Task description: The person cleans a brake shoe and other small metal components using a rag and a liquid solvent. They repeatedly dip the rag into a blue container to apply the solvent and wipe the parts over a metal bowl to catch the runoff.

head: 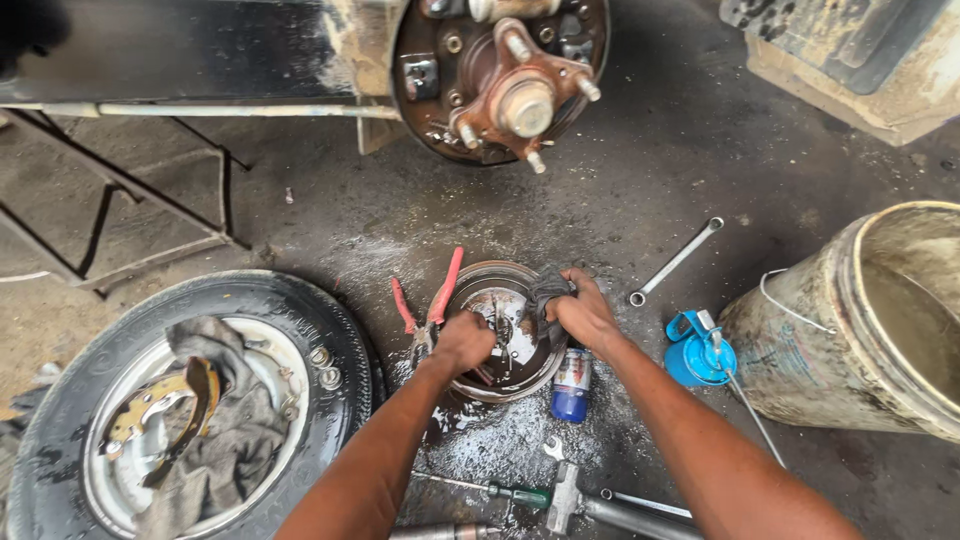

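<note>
Brake drum, one, lies open side up on the wet floor at frame center, straight at your 12 o'clock. Your left hand is fisted inside the drum at its 8 o'clock side; can't tell what it's clamped on, if anything. Your right hand is closed on one dark rag, pressing it on the drum rim at 2 o'clock. One pair of red-handled pliers lies touching the drum's 9 o'clock edge. One small blue-and-white can stands just beside the drum at 5 o'clock. One blue jug sits at 3 o'clock, near one dirty bucket further out. One spanner lies at 2 o'clock, apart from the drum. One green-handled screwdriver and one hammer lie at 6 o'clock between your forearms. One wheel with tyre lies flat at 8 o'clock, holding one grey cloth and brake shoes, count unclear. One rusty hub with four visible studs sits at 12 o'clock, well apart.
</note>
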